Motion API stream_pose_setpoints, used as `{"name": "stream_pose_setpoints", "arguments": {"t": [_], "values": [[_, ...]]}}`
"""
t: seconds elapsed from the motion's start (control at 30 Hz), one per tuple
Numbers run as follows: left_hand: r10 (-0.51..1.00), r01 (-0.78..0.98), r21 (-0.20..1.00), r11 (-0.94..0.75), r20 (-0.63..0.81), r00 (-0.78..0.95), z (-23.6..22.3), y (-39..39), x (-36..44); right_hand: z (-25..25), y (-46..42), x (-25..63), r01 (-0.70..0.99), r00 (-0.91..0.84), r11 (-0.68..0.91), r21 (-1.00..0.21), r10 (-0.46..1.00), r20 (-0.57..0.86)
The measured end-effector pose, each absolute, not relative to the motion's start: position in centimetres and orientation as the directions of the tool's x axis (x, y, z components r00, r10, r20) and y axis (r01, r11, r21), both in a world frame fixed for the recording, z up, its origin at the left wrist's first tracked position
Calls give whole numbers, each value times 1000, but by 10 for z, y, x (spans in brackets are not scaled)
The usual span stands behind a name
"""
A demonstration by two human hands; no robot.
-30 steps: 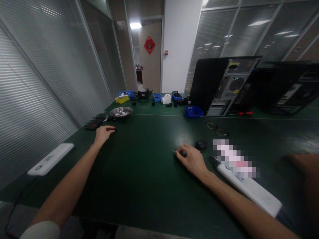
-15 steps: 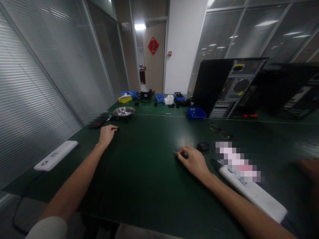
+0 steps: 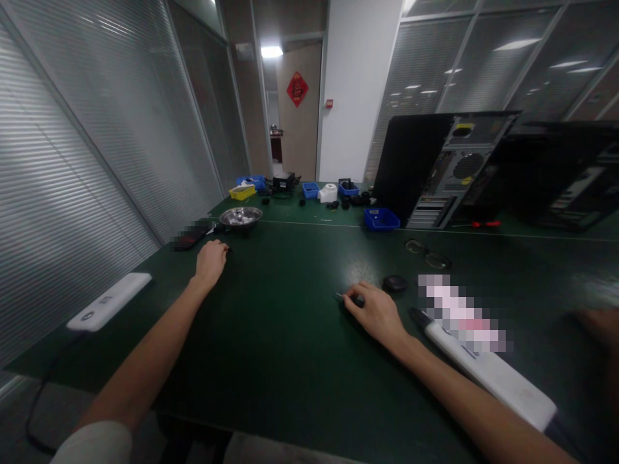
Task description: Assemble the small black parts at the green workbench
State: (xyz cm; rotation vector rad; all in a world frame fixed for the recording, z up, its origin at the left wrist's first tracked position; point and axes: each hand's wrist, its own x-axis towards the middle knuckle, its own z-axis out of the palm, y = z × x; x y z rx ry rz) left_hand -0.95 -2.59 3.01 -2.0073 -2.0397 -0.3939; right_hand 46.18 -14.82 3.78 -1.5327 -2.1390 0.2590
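Note:
My left hand [image 3: 211, 263] rests on the green table [image 3: 271, 309], its fingers pinched together at a small dark piece [image 3: 229, 249] whose kind I cannot make out. Beyond it stands a round metal bowl [image 3: 240, 218] with small pale things inside. My right hand [image 3: 376, 310] lies on the table at centre right, closed around a dark-handled tool [image 3: 358, 301]. A thin metal tip pokes out to the left past the fingertips; the palm hides the rest. Just beyond that hand is a black computer mouse [image 3: 394, 283].
Glasses [image 3: 428, 254] and a blue tray [image 3: 382, 220] lie before an upright computer case [image 3: 438, 171]. White power strips [image 3: 493, 374] flank both arms. A phone-like dark object [image 3: 192, 234] is at left. Another person's blurred hand [image 3: 597, 319] shows at right.
My left hand has rolled slightly and shifted a little to the right, so the small dark piece shows less. My right hand has stayed in place.

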Motion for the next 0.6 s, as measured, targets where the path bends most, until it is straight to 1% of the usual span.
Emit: {"name": "stream_pose_setpoints", "arguments": {"t": [0.13,0.3,0.5,0.57,0.6], "values": [[928,1000,-4,21,372,-18,31,-25,-8,38,-148,462,837,-247,350,-420,928,280],[924,999,34,24,381,-35,31,-26,-10,38,-148,460,847,-242,338,-410,932,269],[929,989,141,38,361,-87,37,-31,-10,38,-148,459,850,-244,340,-403,931,270],[932,982,191,-7,357,-62,45,-34,2,38,-148,459,849,-245,342,-404,930,274],[936,971,231,-56,351,-30,49,-36,13,38,-148,458,848,-246,344,-404,930,274]]}}
